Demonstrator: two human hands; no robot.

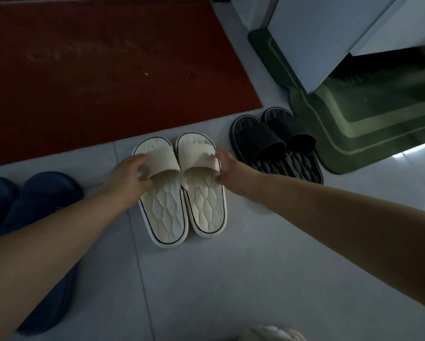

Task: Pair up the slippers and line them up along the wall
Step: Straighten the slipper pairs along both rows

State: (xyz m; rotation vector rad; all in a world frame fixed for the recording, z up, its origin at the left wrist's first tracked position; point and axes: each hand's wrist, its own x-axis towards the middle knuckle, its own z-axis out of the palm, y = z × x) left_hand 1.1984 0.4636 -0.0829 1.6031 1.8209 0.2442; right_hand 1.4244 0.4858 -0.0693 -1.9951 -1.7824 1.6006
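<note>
Two cream slippers lie side by side on the grey tile floor, toes toward the red mat. My left hand (130, 174) grips the strap of the left cream slipper (163, 210). My right hand (227, 168) holds the strap edge of the right cream slipper (204, 205). A pair of black slippers (275, 146) stands together just to the right, toes pointing the same way. At the far left sits a pair of dark blue slippers (41, 193), partly hidden under my left forearm.
A red mat (95, 70) covers the floor beyond the slippers. A green mat (354, 134) lies at the right under a white cabinet (317, 45). Something pale (273, 334) shows at the bottom edge.
</note>
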